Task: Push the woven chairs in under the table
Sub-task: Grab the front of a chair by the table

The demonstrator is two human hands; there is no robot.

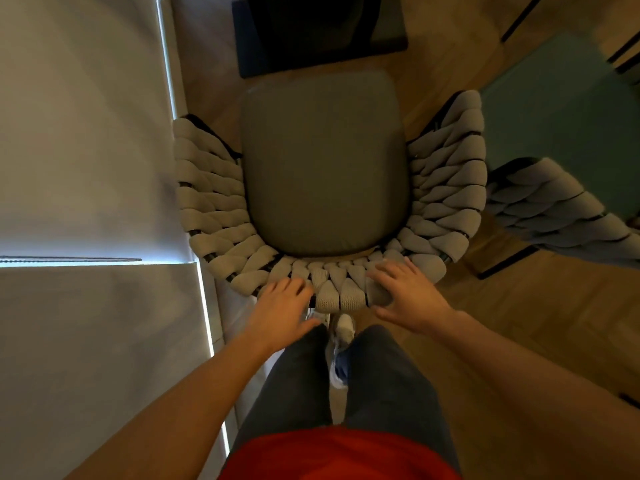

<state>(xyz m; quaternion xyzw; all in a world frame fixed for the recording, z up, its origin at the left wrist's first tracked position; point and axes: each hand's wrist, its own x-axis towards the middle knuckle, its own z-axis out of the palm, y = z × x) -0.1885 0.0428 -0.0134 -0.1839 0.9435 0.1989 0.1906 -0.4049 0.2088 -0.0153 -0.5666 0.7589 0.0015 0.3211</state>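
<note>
Chair (325,174) stands before me, seat clear of the worktop (561,133) at right. Left hand (282,306) and right hand (403,289) rest on the backrest rim, grip spread, not clamped. Step: start of push. Next: steady, even shove forward.

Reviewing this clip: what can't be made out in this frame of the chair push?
- Legs of the woven chair, head view: hidden under its own seat cushion.
- Second woven chair: cut off by the right edge.
- Table: only a glass corner shows, so the gap for the chair is unclear.
- Left hand and right hand: on the backrest, motion-blurred; grip firmness unclear.
- Dark object ahead: cropped by the top edge, unidentifiable.
</note>
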